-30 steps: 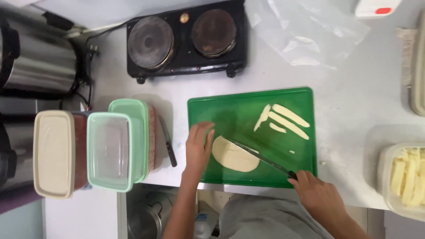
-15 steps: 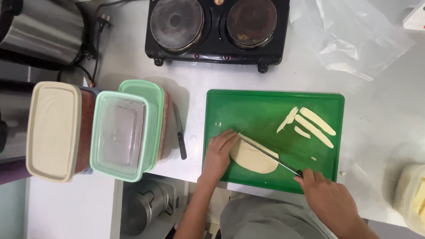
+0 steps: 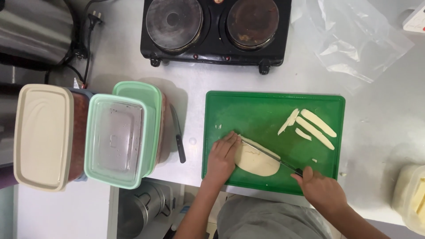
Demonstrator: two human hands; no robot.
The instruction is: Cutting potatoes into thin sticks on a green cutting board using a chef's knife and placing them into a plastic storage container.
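Pale peeled potato half [image 3: 256,162] lies flat on green plastic cutting board [image 3: 265,113], between both hands, long axis running left-right.
Left hand [image 3: 221,157] presses its left end, fingers partly covering it; right hand [image 3: 321,188] is clenched round the knife [image 3: 270,157] handle, blade slanting across the top. Handle hidden in the fist; cut strips [image 3: 310,126] lie apart, upper right.

Pale grey worktop [image 3: 380,128] fills view, evenly lit. Black two-ring electric hotplate [image 3: 215,28] at 12 o'clock. Clear crumpled plastic bag [image 3: 354,37] at 1 o'clock. Stacked lidded plastic tubs [image 3: 84,135] at 9 o'clock.
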